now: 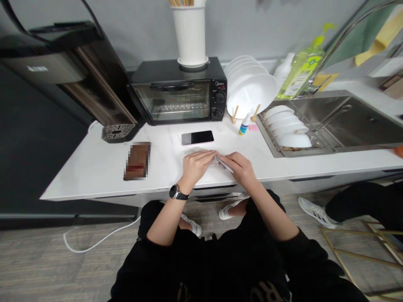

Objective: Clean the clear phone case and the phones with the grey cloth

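My left hand [197, 164], with a watch on the wrist, lies on a clear plastic wrapper [211, 164] on the white counter [94, 167], its fingers curled over it. My right hand [241, 167] is closed round a thin silver object [224, 163], flat and phone-like, at the wrapper's edge. The two hands nearly touch. A black phone [197, 137] lies screen-up just behind them.
A toaster oven [179, 92] with a white utensil holder [190, 35] on top stands at the back, a black appliance [94, 84] to its left. A brown pixelated object [137, 160], white plates [252, 90], a small bottle [244, 125], a sink [340, 117] and another person's leg [355, 205] are nearby.
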The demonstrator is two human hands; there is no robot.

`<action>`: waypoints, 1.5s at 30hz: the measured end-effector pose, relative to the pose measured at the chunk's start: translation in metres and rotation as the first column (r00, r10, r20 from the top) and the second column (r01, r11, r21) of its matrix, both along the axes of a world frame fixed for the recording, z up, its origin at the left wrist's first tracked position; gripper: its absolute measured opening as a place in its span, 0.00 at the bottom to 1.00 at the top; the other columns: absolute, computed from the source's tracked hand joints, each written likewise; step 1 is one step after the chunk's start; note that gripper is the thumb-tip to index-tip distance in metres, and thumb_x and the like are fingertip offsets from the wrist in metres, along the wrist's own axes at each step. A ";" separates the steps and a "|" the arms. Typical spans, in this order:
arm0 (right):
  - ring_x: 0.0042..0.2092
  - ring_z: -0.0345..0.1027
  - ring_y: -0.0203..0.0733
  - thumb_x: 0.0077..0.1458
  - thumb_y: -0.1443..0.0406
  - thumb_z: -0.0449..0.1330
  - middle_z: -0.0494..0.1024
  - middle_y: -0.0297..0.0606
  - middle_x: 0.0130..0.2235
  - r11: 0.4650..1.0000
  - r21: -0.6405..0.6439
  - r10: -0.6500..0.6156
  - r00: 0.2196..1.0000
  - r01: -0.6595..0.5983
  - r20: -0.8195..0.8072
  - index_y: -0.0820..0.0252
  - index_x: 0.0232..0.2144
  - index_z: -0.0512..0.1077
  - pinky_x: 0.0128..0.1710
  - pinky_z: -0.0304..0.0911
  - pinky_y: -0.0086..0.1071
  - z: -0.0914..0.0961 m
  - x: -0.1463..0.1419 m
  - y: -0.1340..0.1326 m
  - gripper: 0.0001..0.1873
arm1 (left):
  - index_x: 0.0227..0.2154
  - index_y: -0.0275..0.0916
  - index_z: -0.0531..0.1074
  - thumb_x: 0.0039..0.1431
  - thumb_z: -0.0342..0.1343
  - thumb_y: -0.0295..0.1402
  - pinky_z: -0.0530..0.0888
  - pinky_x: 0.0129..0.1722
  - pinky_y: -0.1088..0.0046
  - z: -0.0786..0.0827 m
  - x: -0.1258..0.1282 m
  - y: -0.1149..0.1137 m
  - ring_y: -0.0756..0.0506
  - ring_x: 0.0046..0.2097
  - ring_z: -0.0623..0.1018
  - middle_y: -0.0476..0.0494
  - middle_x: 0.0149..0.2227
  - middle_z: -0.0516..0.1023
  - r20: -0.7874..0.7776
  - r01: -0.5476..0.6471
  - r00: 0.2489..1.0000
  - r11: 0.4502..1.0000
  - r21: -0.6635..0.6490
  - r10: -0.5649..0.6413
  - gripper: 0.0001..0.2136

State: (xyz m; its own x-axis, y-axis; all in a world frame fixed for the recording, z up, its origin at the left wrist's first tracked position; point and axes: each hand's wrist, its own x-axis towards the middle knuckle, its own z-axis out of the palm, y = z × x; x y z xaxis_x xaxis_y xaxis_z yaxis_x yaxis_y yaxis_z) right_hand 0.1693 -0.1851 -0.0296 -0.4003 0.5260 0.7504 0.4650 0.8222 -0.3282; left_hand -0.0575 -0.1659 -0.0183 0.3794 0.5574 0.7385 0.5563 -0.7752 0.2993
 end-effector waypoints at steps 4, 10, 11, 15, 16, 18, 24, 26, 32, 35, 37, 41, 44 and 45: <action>0.42 0.77 0.45 0.72 0.69 0.56 0.84 0.41 0.43 0.997 -0.003 -0.072 0.997 0.072 0.003 0.48 0.61 0.77 0.42 0.77 0.41 -0.003 -0.003 0.001 0.21 | 0.51 0.45 0.83 0.73 0.58 0.29 0.85 0.53 0.61 0.000 0.003 0.001 0.44 0.46 0.89 0.45 0.46 0.89 -0.021 -0.048 0.999 0.999 0.020 0.049 0.11; 0.39 0.76 0.46 0.71 0.61 0.60 0.83 0.42 0.39 0.972 -0.112 -0.221 0.966 0.206 -0.136 0.55 0.49 0.82 0.40 0.74 0.39 0.003 0.003 0.011 0.12 | 0.49 0.44 0.80 0.68 0.66 0.35 0.74 0.67 0.48 0.006 -0.012 -0.012 0.38 0.57 0.85 0.43 0.49 0.88 -0.007 -0.204 0.979 0.979 0.008 0.204 0.09; 0.38 0.77 0.45 0.71 0.59 0.60 0.83 0.41 0.38 0.964 -0.165 -0.234 0.960 0.208 -0.153 0.56 0.46 0.82 0.40 0.73 0.38 0.004 0.009 0.014 0.12 | 0.50 0.43 0.80 0.66 0.67 0.36 0.74 0.67 0.47 0.006 -0.017 -0.016 0.37 0.58 0.85 0.42 0.51 0.88 0.029 -0.266 0.963 0.964 -0.028 0.267 0.11; 0.37 0.77 0.45 0.70 0.53 0.61 0.82 0.40 0.36 0.939 -0.318 -0.160 0.984 0.128 -0.078 0.57 0.41 0.83 0.38 0.71 0.37 0.000 0.030 0.026 0.16 | 0.53 0.42 0.78 0.68 0.66 0.38 0.84 0.52 0.64 -0.003 -0.029 -0.029 0.42 0.47 0.89 0.44 0.44 0.89 0.196 -0.179 0.950 0.938 -0.298 0.244 0.14; 0.37 0.78 0.45 0.70 0.52 0.62 0.83 0.41 0.37 0.934 -0.335 -0.155 0.986 0.124 -0.067 0.57 0.41 0.83 0.38 0.71 0.37 -0.001 0.033 0.026 0.17 | 0.51 0.42 0.80 0.69 0.64 0.38 0.85 0.49 0.66 -0.006 -0.029 -0.031 0.43 0.46 0.89 0.44 0.44 0.89 0.199 -0.125 0.960 0.934 -0.333 0.199 0.11; 0.38 0.78 0.46 0.68 0.51 0.63 0.84 0.42 0.38 0.921 -0.353 -0.213 0.972 0.166 -0.098 0.57 0.42 0.84 0.39 0.71 0.38 -0.001 0.034 0.024 0.17 | 0.46 0.43 0.83 0.70 0.62 0.37 0.86 0.46 0.68 -0.012 -0.026 -0.033 0.43 0.44 0.89 0.46 0.44 0.89 0.180 -0.094 0.970 0.931 -0.352 0.166 0.08; 0.42 0.78 0.48 0.69 0.57 0.63 0.84 0.42 0.40 0.885 -0.289 -0.442 0.855 0.365 -0.273 0.55 0.47 0.83 0.44 0.74 0.41 0.015 0.016 0.003 0.12 | 0.48 0.48 0.85 0.71 0.61 0.33 0.86 0.46 0.67 -0.020 -0.022 -0.038 0.42 0.45 0.89 0.50 0.47 0.89 0.152 -0.124 0.972 0.939 -0.319 0.180 0.09; 0.43 0.78 0.47 0.70 0.60 0.61 0.83 0.42 0.42 0.907 -0.252 -0.392 0.894 0.337 -0.218 0.54 0.51 0.82 0.45 0.75 0.42 0.018 0.004 -0.002 0.14 | 0.50 0.48 0.85 0.71 0.61 0.32 0.86 0.48 0.66 -0.020 -0.022 -0.040 0.42 0.46 0.89 0.50 0.48 0.88 0.131 -0.122 0.976 0.938 -0.324 0.172 0.10; 0.47 0.76 0.48 0.71 0.68 0.56 0.79 0.46 0.46 0.964 -0.112 -0.256 0.959 0.243 -0.120 0.52 0.65 0.74 0.47 0.76 0.43 0.005 -0.047 -0.022 0.23 | 0.50 0.46 0.85 0.71 0.60 0.30 0.84 0.47 0.70 -0.019 -0.023 -0.043 0.43 0.46 0.89 0.47 0.48 0.88 0.062 -0.145 0.983 0.933 -0.328 0.175 0.11; 0.49 0.75 0.49 0.69 0.72 0.56 0.80 0.47 0.48 0.996 -0.009 -0.091 0.995 0.091 -0.037 0.51 0.72 0.65 0.47 0.77 0.42 0.000 -0.071 -0.036 0.32 | 0.46 0.43 0.86 0.69 0.57 0.23 0.83 0.46 0.71 -0.018 -0.024 -0.042 0.43 0.46 0.89 0.45 0.47 0.89 0.024 -0.179 0.980 0.926 -0.332 0.198 0.13; 0.49 0.75 0.49 0.69 0.74 0.55 0.80 0.47 0.49 0.998 0.037 -0.042 0.999 0.042 0.002 0.50 0.74 0.60 0.48 0.77 0.42 -0.002 -0.078 -0.041 0.35 | 0.44 0.41 0.86 0.68 0.55 0.20 0.83 0.46 0.70 -0.018 -0.025 -0.042 0.42 0.45 0.89 0.44 0.46 0.89 0.000 -0.201 0.977 0.924 -0.327 0.212 0.15; 0.47 0.75 0.48 0.69 0.73 0.56 0.80 0.45 0.46 0.990 0.070 -0.123 0.992 0.122 0.005 0.49 0.73 0.62 0.46 0.77 0.41 -0.003 -0.060 -0.030 0.34 | 0.45 0.42 0.86 0.70 0.57 0.26 0.83 0.43 0.68 -0.019 -0.025 -0.042 0.41 0.42 0.89 0.43 0.44 0.89 -0.021 -0.209 0.977 0.927 -0.313 0.213 0.11; 0.47 0.75 0.48 0.70 0.71 0.55 0.79 0.45 0.45 0.964 0.020 -0.264 0.963 0.265 -0.049 0.49 0.68 0.70 0.46 0.76 0.42 -0.002 -0.032 -0.012 0.28 | 0.52 0.45 0.84 0.73 0.58 0.31 0.83 0.47 0.69 -0.019 -0.025 -0.043 0.42 0.47 0.88 0.45 0.49 0.88 0.011 -0.154 0.986 0.937 -0.314 0.166 0.12; 0.46 0.75 0.48 0.71 0.70 0.55 0.79 0.45 0.45 0.951 -0.003 -0.307 0.949 0.308 -0.063 0.50 0.67 0.72 0.46 0.75 0.43 -0.001 -0.023 -0.006 0.26 | 0.53 0.46 0.83 0.73 0.58 0.31 0.83 0.47 0.69 -0.020 -0.025 -0.043 0.42 0.47 0.88 0.46 0.50 0.88 0.017 -0.148 0.987 0.938 -0.312 0.162 0.13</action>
